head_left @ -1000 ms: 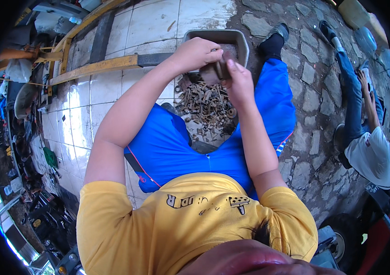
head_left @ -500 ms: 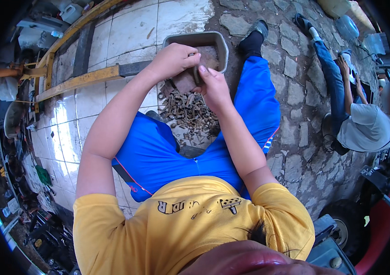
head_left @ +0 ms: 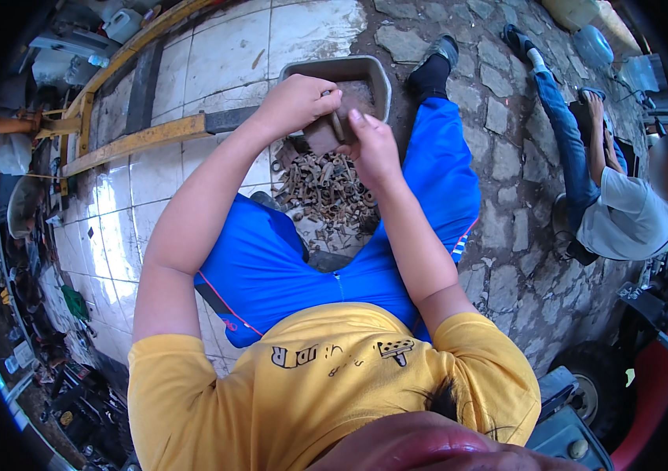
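Note:
Over a shallow grey tray [head_left: 386,88], my two hands work close together. My left hand [head_left: 296,102] is closed in a pinch, and what lies between its fingertips is too small to make out. Thumb and fingers of my right hand [head_left: 373,147] close round a small, dull brown metal piece [head_left: 338,125], partly hidden by the hand. Its exact kind does not show. Below the hands, between my legs, a heap of worn bolts, nuts and other small metal parts [head_left: 322,184] spreads over the tiles.
A yellow and black frame [head_left: 145,145] reaches in from the left to the tray. Stone paving [head_left: 499,220] lies on the right, where another person [head_left: 624,212] sits. Near the lower right stand a wheel [head_left: 589,388] and a red machine part [head_left: 664,377]. Clutter lines the left edge.
My right hand has shifted slightly right, away from the left, with its thumb opened a little from the brown piece. My left hand has hardly moved. The other person's hands have shifted.

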The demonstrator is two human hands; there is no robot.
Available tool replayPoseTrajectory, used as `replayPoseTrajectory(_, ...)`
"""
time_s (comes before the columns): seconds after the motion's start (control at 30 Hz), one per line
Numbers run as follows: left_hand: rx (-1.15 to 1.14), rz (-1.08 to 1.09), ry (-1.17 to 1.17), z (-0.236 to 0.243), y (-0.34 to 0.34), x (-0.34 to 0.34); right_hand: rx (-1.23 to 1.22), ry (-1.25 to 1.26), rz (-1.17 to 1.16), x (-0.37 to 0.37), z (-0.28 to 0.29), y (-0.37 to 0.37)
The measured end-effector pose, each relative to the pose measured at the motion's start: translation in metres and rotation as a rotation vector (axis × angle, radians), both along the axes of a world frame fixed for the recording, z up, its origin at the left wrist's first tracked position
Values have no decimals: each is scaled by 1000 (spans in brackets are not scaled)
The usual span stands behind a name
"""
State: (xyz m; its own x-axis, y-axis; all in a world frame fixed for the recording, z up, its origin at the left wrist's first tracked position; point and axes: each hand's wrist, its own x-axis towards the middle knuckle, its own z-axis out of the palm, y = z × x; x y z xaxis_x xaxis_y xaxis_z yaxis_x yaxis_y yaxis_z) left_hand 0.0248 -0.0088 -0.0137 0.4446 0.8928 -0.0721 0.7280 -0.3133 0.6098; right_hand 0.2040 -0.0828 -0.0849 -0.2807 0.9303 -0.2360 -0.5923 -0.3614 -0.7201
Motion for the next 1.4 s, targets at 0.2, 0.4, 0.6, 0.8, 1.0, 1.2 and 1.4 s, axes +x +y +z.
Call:
replayPoseTrajectory(0.2, 1, 5, -3, 1, -5, 1, 37, 54, -32, 11, 15, 8)
replayPoseTrajectory(0.4, -21, -7, 24, 0, -3, 2, -2, 39, -9, 5, 5, 2)
replayPoseTrajectory(0.6, 3, -15, 15, -1, 1, 0, -67, 25, 15, -14, 2, -10)
replayPoseTrajectory(0.8, 15, -14, 9, -3, 2, 0, -16, -30, 12, -7, 4, -5)
replayPoseTrajectory(1.0, 21, 27, 13, 2, -2, -1, 48, -37, 15, 9, 5, 8)
replayPoseTrajectory(1.2, -10, 29, 75, 4, -1, -3, 23, 42, -19, 0, 15, 1)
replayPoseTrajectory(1.4, -62, 5, 118, 9, 3, 0, -18, 27, -9, -16, 2, -11)
